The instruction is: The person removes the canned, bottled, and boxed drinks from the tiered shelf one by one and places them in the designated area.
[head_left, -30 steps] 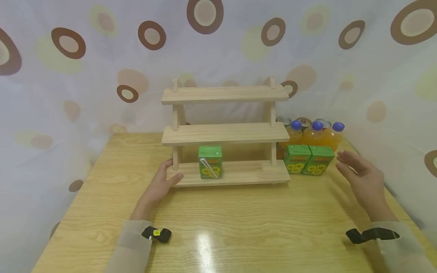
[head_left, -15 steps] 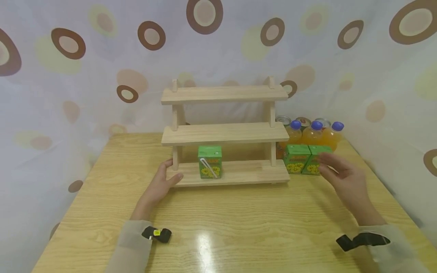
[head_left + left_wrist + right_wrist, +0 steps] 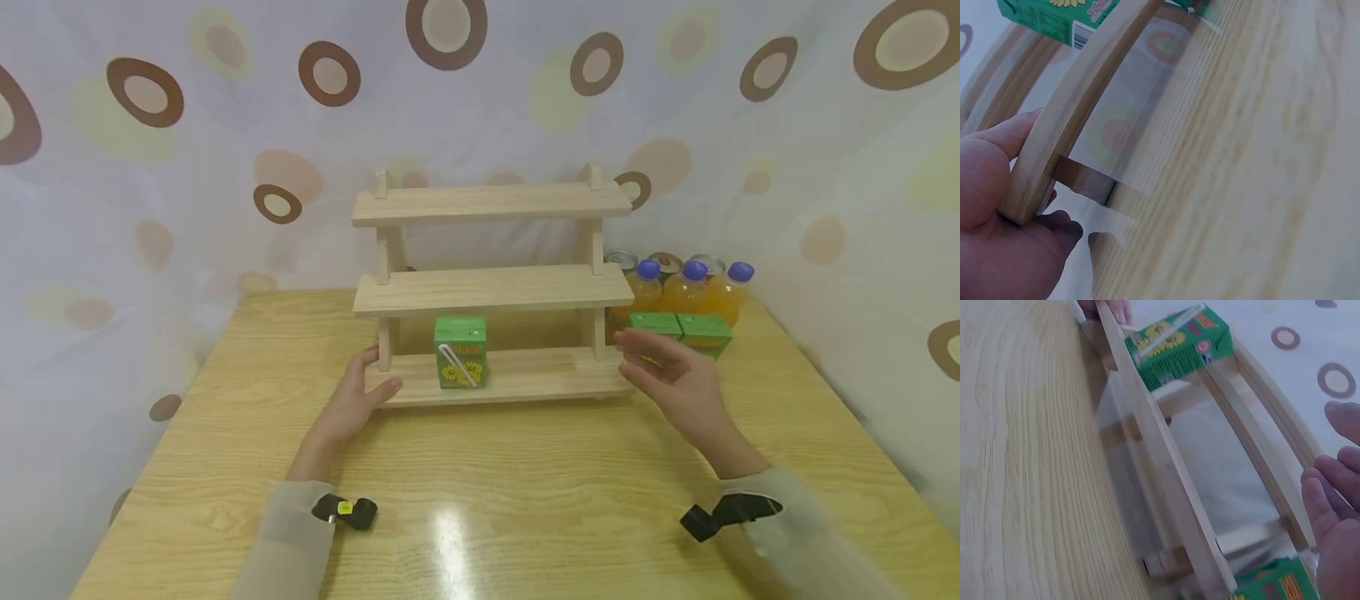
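Note:
A three-tier wooden display shelf [image 3: 495, 287] stands on the table. At its left end my left hand [image 3: 351, 402] holds the bottom board; in the left wrist view the thumb lies on one side of the board [image 3: 1079, 94] and the fingers on the other. Upright on that bottom board, left of its middle, is a green drink carton [image 3: 461, 357] with a white straw on its front. My right hand [image 3: 678, 387] hovers by the board's right end, holding nothing, fingers loosely bent. Behind it are two more green cartons [image 3: 705, 331], one partly hidden by the hand.
Three orange drink bottles [image 3: 686, 293] with blue caps stand behind the two cartons, at the shelf's right. Several cans [image 3: 664, 263] are behind the bottles. A patterned cloth [image 3: 480, 108] hangs behind and beside the wooden table [image 3: 495, 492].
My right hand has moved left, from beyond the two cartons, across in front of them, to the shelf's right end. My left hand keeps its hold; the carton on the shelf stays put.

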A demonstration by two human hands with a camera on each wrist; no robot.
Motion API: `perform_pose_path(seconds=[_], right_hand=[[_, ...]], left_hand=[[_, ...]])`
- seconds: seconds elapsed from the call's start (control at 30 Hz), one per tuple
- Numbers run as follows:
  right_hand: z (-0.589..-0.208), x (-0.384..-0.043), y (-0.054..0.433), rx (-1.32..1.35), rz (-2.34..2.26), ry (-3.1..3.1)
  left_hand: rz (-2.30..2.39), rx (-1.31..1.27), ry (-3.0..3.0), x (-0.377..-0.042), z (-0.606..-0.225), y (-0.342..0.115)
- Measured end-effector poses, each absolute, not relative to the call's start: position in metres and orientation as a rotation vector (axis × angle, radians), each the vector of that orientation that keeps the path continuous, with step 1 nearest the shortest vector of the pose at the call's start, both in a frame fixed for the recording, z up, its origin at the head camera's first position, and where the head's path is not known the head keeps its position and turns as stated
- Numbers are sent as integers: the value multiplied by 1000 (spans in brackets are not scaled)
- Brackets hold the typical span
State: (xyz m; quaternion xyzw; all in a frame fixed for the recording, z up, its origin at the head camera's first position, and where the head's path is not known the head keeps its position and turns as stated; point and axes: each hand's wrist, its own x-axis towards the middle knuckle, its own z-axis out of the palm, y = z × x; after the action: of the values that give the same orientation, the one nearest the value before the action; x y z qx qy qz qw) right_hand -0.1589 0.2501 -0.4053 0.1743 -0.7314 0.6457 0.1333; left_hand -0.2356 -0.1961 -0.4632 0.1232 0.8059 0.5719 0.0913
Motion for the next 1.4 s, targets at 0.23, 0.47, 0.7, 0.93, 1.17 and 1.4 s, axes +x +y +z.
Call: perform_pose_path(seconds=[0.23, 0.47, 0.7, 0.93, 1.17, 1.4], right_hand=[[-404, -171, 214, 593, 1895, -2156], [-406, -182, 188, 643, 1942, -2142], [-407, -191, 171, 638, 1912, -2163], [-406, -198, 154, 646, 1954, -2171], [-405, -203, 140, 642, 1966, -2185], [-406, -210, 130, 636, 1970, -2248]], left_hand=[[1714, 356, 2386, -237, -464, -197], [1723, 351, 2356, -230, -450, -193], [1694, 334, 2363, -222, -432, -189], [1704, 336, 2355, -222, -434, -190], [1695, 322, 2368, -220, -431, -189], [1682, 307, 2378, -218, -427, -187]])
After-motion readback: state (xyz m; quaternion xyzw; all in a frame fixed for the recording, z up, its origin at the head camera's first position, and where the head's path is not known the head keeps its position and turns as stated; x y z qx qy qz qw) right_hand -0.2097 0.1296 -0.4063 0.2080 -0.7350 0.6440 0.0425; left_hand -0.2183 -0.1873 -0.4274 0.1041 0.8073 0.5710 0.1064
